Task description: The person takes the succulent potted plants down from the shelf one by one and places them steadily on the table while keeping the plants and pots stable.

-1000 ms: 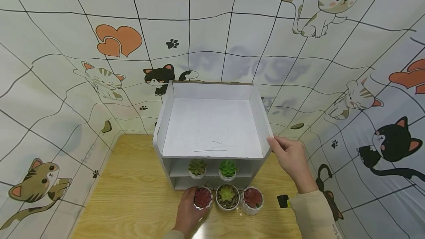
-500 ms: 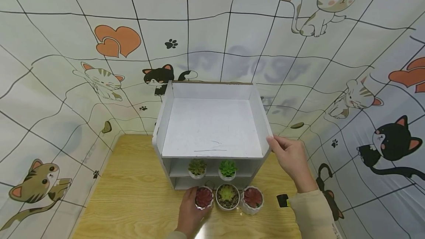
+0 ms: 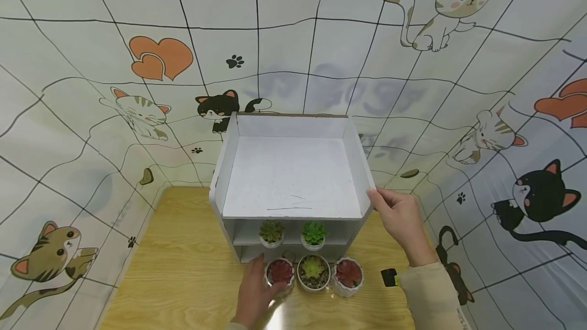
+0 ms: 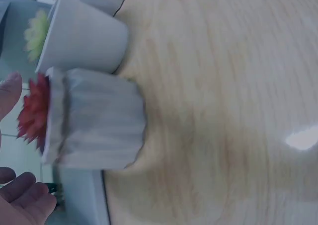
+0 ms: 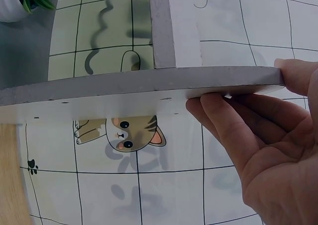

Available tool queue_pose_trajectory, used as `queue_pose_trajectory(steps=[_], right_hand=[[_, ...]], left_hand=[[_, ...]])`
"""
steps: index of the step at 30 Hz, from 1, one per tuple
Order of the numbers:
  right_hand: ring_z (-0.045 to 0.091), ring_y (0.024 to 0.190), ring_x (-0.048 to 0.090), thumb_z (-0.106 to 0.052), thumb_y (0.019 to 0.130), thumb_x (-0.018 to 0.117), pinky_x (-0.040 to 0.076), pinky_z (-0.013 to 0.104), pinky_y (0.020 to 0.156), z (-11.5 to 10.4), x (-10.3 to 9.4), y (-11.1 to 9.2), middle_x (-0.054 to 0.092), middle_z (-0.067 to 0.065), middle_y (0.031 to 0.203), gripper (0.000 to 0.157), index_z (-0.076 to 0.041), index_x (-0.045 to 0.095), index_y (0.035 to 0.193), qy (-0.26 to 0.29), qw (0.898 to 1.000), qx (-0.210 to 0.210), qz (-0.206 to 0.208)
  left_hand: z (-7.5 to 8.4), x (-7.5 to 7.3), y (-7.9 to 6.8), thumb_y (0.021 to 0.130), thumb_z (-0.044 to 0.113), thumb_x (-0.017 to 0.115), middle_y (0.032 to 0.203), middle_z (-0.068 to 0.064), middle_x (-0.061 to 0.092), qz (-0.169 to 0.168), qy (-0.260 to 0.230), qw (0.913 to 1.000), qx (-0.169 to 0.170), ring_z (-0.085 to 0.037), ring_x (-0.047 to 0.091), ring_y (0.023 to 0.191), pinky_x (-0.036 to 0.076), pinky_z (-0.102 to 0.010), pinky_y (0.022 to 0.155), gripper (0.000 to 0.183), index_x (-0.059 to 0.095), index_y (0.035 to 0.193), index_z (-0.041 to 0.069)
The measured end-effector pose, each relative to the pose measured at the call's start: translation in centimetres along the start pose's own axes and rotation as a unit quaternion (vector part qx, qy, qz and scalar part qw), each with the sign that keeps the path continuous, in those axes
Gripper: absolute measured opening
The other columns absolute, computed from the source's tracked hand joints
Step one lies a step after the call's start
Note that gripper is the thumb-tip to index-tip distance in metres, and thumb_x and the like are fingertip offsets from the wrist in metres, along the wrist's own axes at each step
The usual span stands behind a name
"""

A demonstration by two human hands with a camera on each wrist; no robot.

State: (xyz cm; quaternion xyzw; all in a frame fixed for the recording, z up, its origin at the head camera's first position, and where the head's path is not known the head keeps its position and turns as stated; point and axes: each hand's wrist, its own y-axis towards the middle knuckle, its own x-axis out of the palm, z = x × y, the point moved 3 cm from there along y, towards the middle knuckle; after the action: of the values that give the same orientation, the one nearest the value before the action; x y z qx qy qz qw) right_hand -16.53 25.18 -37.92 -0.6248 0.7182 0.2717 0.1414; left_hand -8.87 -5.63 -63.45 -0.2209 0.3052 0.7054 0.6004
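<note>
A white wooden shelf unit stands on the table, and my right hand pinches the upper edge of its right side panel between thumb and fingers. In front of it is a row of three potted succulents: a red one on the left, a yellow-green one in the middle and another red one on the right. My left hand is at the left red succulent. In the left wrist view its thumb and fingers are spread apart around the plant, off the fluted white pot.
Two more small succulents, one brownish green and one bright green, sit on the middle shelf board. A small black object lies on the wooden table by the right sleeve. Cat-print cloth walls enclose the table.
My left hand has loosened from the left red succulent, its fingers spreading away from the pot. That pot sits slightly left of its place half a second ago. The right hand keeps its grip.
</note>
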Motion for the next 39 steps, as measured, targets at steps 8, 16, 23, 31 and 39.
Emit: queue_pose_trajectory(steps=[8,16,23,31,39], right_hand=[[0.036,0.103,0.074,-0.027,0.105,0.063,0.061,0.034,0.084,0.0,0.0,0.0,0.072,0.025,0.118,0.041,0.006,0.069,0.128,-0.006,1.0,-0.002,0.001],[0.037,0.105,0.073,-0.027,0.106,0.063,0.061,0.042,0.086,0.0,0.0,-0.1,0.072,0.025,0.119,0.041,0.007,0.068,0.129,-0.005,1.0,-0.004,-0.001],[0.037,0.105,0.073,-0.027,0.106,0.062,0.06,0.044,0.088,0.0,0.1,0.0,0.072,0.025,0.12,0.042,0.007,0.068,0.129,-0.004,1.0,-0.002,-0.002],[0.037,0.105,0.073,-0.028,0.106,0.062,0.06,0.042,0.088,0.0,0.1,0.0,0.072,0.025,0.12,0.042,0.006,0.068,0.129,-0.01,1.0,-0.003,-0.001],[0.036,0.103,0.074,-0.027,0.106,0.062,0.059,0.028,0.084,0.1,0.1,0.0,0.073,0.024,0.117,0.041,0.007,0.069,0.128,-0.011,1.0,-0.01,0.001]], left_hand=[[1.3,-2.7,0.1,0.077,0.035,0.091,0.126,-0.028,0.062,0.045,0.008,0.998,0.044,-0.044,0.061,0.117,0.053,-0.058,0.095,0.078,0.058,0.132,-0.009],[3.3,-4.6,0.5,0.078,0.027,0.091,0.119,-0.02,0.066,0.088,-0.009,0.9942,0.061,-0.038,0.065,0.11,0.055,-0.056,0.09,0.065,0.063,0.128,-0.004],[4.2,-5.6,1.2,0.077,0.023,0.091,0.117,-0.018,0.066,0.123,-0.018,0.9885,0.086,-0.035,0.065,0.108,0.055,-0.053,0.09,0.066,0.062,0.13,-0.004],[4.5,-6.2,1.7,0.079,0.023,0.09,0.128,-0.023,0.062,0.127,-0.04,0.9878,0.079,-0.041,0.062,0.117,0.052,-0.057,0.097,0.069,0.059,0.133,-0.007],[5.2,-6.5,2.5,0.075,0.018,0.092,0.126,-0.023,0.063,0.151,-0.057,0.9828,0.09,-0.041,0.061,0.118,0.051,-0.055,0.098,0.07,0.06,0.131,-0.01]])
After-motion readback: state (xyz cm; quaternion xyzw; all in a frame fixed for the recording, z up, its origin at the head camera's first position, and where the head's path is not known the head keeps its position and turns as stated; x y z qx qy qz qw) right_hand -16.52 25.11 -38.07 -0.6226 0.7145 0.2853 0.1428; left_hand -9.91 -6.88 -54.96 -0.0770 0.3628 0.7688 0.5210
